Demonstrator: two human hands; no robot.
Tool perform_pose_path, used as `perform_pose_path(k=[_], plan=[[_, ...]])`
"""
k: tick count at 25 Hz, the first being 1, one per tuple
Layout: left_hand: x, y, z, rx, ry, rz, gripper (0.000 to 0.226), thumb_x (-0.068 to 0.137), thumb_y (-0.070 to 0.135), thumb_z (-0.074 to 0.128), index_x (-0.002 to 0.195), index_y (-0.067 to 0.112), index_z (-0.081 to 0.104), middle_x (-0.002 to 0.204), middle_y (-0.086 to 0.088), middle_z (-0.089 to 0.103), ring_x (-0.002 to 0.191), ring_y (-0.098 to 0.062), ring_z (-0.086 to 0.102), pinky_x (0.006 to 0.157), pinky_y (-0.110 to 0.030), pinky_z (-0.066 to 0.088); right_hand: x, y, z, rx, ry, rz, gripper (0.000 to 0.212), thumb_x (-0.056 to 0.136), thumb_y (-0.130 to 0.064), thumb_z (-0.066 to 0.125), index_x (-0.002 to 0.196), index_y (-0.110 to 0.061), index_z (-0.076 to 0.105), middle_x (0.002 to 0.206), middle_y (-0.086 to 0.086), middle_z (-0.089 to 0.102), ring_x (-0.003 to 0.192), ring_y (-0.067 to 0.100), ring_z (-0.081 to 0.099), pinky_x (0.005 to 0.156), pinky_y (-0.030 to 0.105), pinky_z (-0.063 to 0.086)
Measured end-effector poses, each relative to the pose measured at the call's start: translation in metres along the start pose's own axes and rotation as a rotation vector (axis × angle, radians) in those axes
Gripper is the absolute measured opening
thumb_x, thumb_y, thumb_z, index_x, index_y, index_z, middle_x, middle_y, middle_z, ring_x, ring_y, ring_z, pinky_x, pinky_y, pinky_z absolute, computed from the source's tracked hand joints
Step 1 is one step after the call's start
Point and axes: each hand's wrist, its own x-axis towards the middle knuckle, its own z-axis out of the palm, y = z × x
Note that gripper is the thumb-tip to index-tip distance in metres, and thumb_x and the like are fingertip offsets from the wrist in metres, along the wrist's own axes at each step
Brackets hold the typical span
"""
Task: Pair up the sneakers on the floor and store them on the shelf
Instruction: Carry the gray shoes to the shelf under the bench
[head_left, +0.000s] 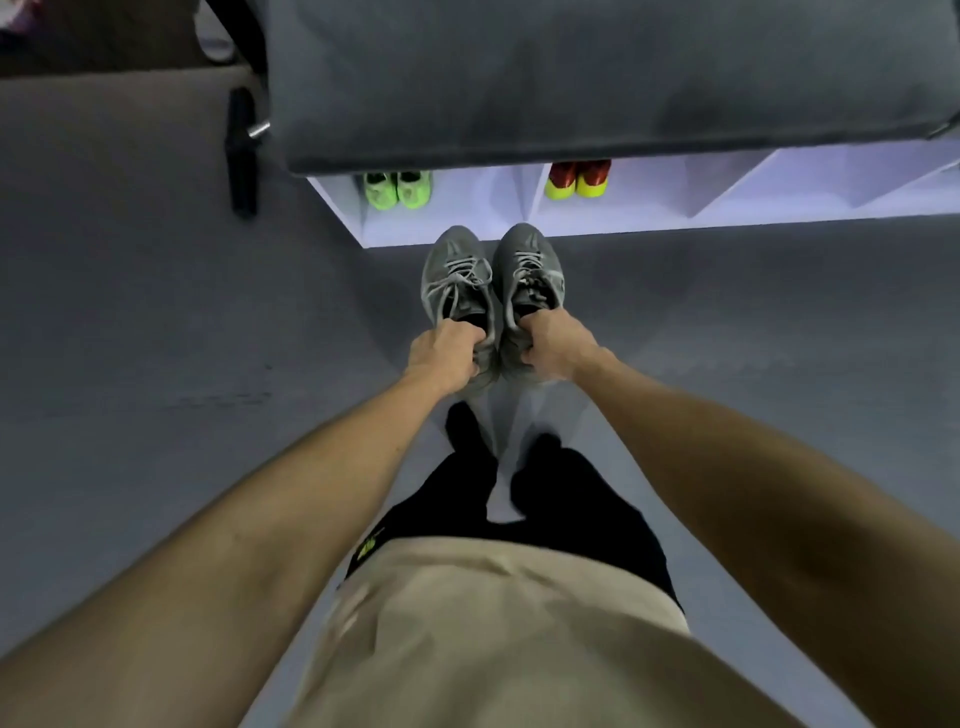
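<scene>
I hold two grey sneakers side by side, toes pointing at the white shelf (649, 208). My left hand (444, 353) grips the heel opening of the left grey sneaker (454, 270). My right hand (553, 345) grips the heel opening of the right grey sneaker (532, 262). Both shoes hang above the grey floor, just in front of the shelf's low front edge. A green pair (397, 189) stands in the left compartment. A red and yellow pair (576, 179) stands in the compartment to its right.
A grey cushioned top (597, 78) overhangs the shelf and hides most of its depth. A black bar with a metal pin (241, 150) stands at the left of the shelf. Further shelf compartments (810, 182) open to the right. Grey floor (156, 338) surrounds me.
</scene>
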Motion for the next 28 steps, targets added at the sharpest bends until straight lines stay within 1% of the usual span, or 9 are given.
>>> perform_pose_path(k=[3,6,9,12,16,20,24,26,28], plan=[[0.05,-0.012,0.001,-0.023,0.02,-0.021,0.006,0.083,0.017,0.066,0.084,0.016,0.06,0.092,-0.009,0.064,0.092,-0.035,0.063,0.076,-0.038,0.052,0.054,0.007,-0.004,0.001,-0.01,-0.03,0.013,0.086,-0.015,0.055,0.096,-0.008,0.061,0.1,0.016,0.059,0.095,0.039,0.06,0.069,0.034,0.043],[0.119,-0.034,0.018,-0.014,0.034,-0.067,0.012,0.084,0.017,0.066,0.079,0.015,0.056,0.088,-0.009,0.063,0.088,-0.035,0.062,0.069,-0.036,0.047,0.131,0.021,0.007,-0.033,-0.043,-0.056,0.008,0.088,-0.015,0.055,0.094,-0.01,0.058,0.102,0.016,0.06,0.096,0.039,0.06,0.069,0.034,0.042],[0.195,-0.058,0.042,0.006,0.07,-0.073,0.011,0.086,0.019,0.066,0.082,0.014,0.056,0.088,-0.009,0.063,0.087,-0.034,0.062,0.067,-0.035,0.046,0.213,0.039,0.023,-0.041,-0.018,-0.075,0.014,0.09,-0.014,0.053,0.102,-0.01,0.06,0.106,0.015,0.061,0.097,0.04,0.06,0.07,0.034,0.043],[0.273,-0.084,0.065,0.015,0.124,-0.037,0.008,0.087,0.019,0.065,0.086,0.016,0.057,0.092,-0.008,0.064,0.089,-0.032,0.063,0.069,-0.038,0.049,0.294,0.053,0.04,-0.057,0.046,-0.082,0.017,0.091,-0.012,0.053,0.107,-0.012,0.06,0.102,0.013,0.059,0.098,0.039,0.06,0.072,0.034,0.043],[0.385,-0.114,0.101,0.085,0.208,0.015,0.013,0.089,0.018,0.064,0.102,0.018,0.062,0.103,-0.008,0.065,0.096,-0.031,0.063,0.07,-0.035,0.047,0.404,0.083,0.067,-0.11,0.157,-0.062,0.03,0.092,-0.012,0.054,0.122,-0.018,0.058,0.115,0.012,0.06,0.106,0.035,0.06,0.083,0.036,0.049],[0.478,-0.136,0.126,0.114,0.313,0.078,0.019,0.089,0.015,0.062,0.108,0.016,0.063,0.106,-0.01,0.065,0.096,-0.031,0.063,0.071,-0.035,0.05,0.496,0.108,0.087,-0.182,0.3,-0.1,0.03,0.092,-0.015,0.056,0.121,-0.02,0.058,0.117,0.01,0.062,0.106,0.032,0.061,0.077,0.031,0.045],[0.551,-0.157,0.137,0.132,0.385,0.078,0.004,0.088,0.011,0.058,0.092,0.013,0.058,0.099,-0.013,0.062,0.092,-0.036,0.061,0.065,-0.035,0.041,0.565,0.122,0.1,-0.217,0.412,-0.125,0.034,0.092,-0.016,0.055,0.125,-0.02,0.054,0.125,0.011,0.058,0.113,0.033,0.058,0.086,0.034,0.048],[0.575,-0.164,0.137,0.112,0.387,0.08,0.012,0.087,0.009,0.054,0.082,0.018,0.048,0.097,-0.016,0.06,0.09,-0.038,0.06,0.065,-0.034,0.039,0.587,0.127,0.1,-0.233,0.46,-0.139,0.032,0.091,-0.012,0.054,0.124,-0.017,0.054,0.126,0.009,0.057,0.118,0.032,0.054,0.088,0.034,0.048],[0.597,-0.172,0.132,0.098,0.402,0.077,0.011,0.087,0.009,0.054,0.083,0.018,0.047,0.098,-0.016,0.06,0.092,-0.039,0.059,0.067,-0.034,0.042,0.607,0.129,0.103,-0.24,0.488,-0.138,0.03,0.092,-0.01,0.053,0.122,-0.016,0.054,0.126,0.008,0.057,0.119,0.031,0.053,0.088,0.035,0.049]])
